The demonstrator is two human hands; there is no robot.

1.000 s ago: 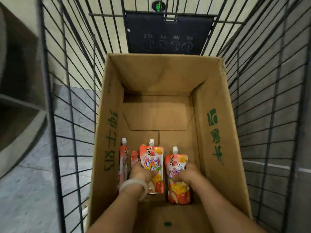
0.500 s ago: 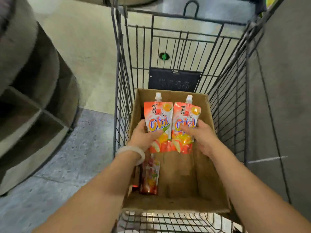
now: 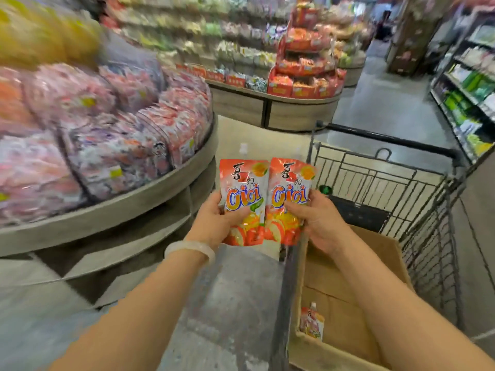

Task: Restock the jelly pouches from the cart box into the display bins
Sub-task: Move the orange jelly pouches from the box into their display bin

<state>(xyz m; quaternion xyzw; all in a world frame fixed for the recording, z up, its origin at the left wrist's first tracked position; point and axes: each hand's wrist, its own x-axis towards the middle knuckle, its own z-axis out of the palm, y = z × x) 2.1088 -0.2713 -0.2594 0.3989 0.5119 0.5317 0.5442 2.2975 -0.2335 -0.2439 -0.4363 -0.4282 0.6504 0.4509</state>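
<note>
Two orange jelly pouches are held upright side by side above the floor, between the cart and the display. My left hand (image 3: 214, 220) grips the left pouch (image 3: 242, 188) by its lower edge. My right hand (image 3: 313, 218) grips the right pouch (image 3: 290, 188) the same way. The cardboard box (image 3: 348, 298) sits in the wire cart (image 3: 388, 180) at the lower right, with at least one pouch (image 3: 312, 322) standing in its near corner. The round display bins (image 3: 112, 145), piled with pink and orange pouches, fill the left side.
A second round stand (image 3: 300, 76) of red packs stands ahead across the aisle. Shelving (image 3: 471, 84) lines the right side. Grey floor (image 3: 235, 295) lies between the cart and the bin base.
Both hands lifted a pouch each out of the box and carried them up and left, out over the cart's side. The view swung up from the box to the display.
</note>
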